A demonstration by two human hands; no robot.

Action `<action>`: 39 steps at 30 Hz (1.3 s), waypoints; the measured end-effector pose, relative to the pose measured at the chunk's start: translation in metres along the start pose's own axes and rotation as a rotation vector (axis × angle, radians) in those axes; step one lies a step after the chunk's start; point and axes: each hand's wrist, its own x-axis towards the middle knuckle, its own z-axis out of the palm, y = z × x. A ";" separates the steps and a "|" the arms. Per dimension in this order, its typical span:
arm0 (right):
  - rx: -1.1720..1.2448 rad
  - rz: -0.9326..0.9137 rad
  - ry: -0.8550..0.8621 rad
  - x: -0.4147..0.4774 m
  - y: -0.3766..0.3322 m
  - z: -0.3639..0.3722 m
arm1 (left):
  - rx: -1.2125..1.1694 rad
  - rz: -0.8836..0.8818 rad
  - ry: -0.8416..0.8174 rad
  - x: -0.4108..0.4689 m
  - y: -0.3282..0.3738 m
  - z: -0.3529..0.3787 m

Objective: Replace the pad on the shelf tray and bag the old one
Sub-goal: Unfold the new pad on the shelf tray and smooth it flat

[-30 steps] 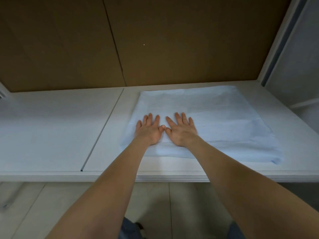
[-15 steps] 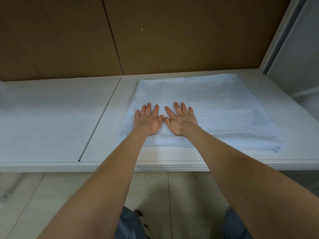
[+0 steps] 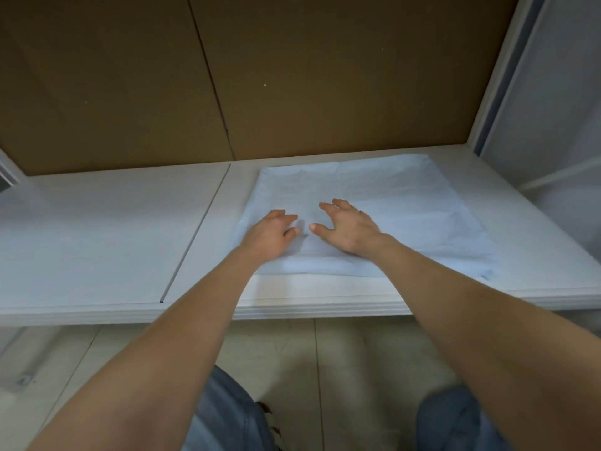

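A pale blue pad (image 3: 406,203) lies spread flat on the right half of the white shelf tray (image 3: 107,242). My left hand (image 3: 268,234) and my right hand (image 3: 349,227) hover low over the pad's near middle, a small gap between them. The fingers of both are loosely bent and hold nothing. Whether the palms touch the pad I cannot tell. The pad's near edge is partly hidden by my forearms.
A brown cardboard wall (image 3: 292,76) backs the shelf. A white frame post (image 3: 500,70) rises at the right. A seam (image 3: 195,236) splits the shelf surface left of the pad. Tiled floor (image 3: 325,369) lies below the shelf's front edge.
Both hands were pressed flat on the pad with thumbs touching; now they have drawn apart and their fingers have lifted and bent. The pad has not shifted.
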 end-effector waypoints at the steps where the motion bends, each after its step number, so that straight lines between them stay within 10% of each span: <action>1: 0.000 -0.009 0.008 -0.008 0.003 -0.004 | -0.001 0.029 -0.001 -0.008 0.001 -0.001; 23: -0.522 -0.211 0.096 -0.069 -0.014 0.000 | 0.571 0.303 0.096 -0.061 0.026 -0.009; 39: -0.283 -0.067 -0.125 -0.076 -0.012 -0.008 | 0.552 0.086 -0.187 -0.059 0.050 -0.018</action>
